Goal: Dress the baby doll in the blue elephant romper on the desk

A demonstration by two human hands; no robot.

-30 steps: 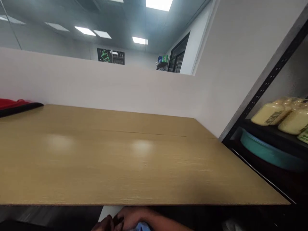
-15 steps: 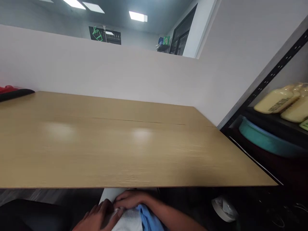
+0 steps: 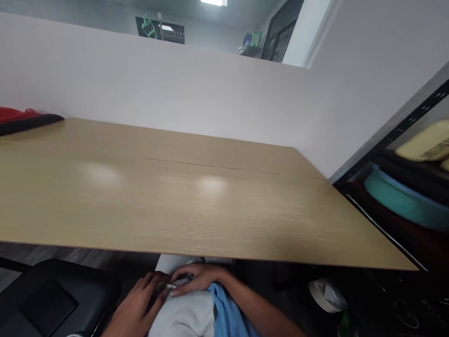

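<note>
Below the front edge of a light wooden table (image 3: 196,206), both my hands rest on a bundle of cloth in my lap. A white towel (image 3: 185,316) lies in the middle with a blue cloth (image 3: 228,318) beside it on the right. My left hand (image 3: 135,309) lies on the towel's left side with fingers bent. My right hand (image 3: 198,277) curls over the towel's top edge, fingertips pressed on it. The two hands' fingertips meet on the towel's top edge; whether they pinch something there, I cannot make out.
A white partition (image 3: 175,89) backs the table. A red and black item (image 3: 24,119) lies at its far left. A black metal shelf (image 3: 396,135) at right holds a teal round dish (image 3: 403,201) and yellowish bottles (image 3: 424,142). A black chair seat (image 3: 49,299) sits lower left; a tape roll (image 3: 328,295) lies under the table.
The view has tilted down, so more of my lap shows. Both hands and the white and blue cloths have come further into sight; the hands stay on the towel.
</note>
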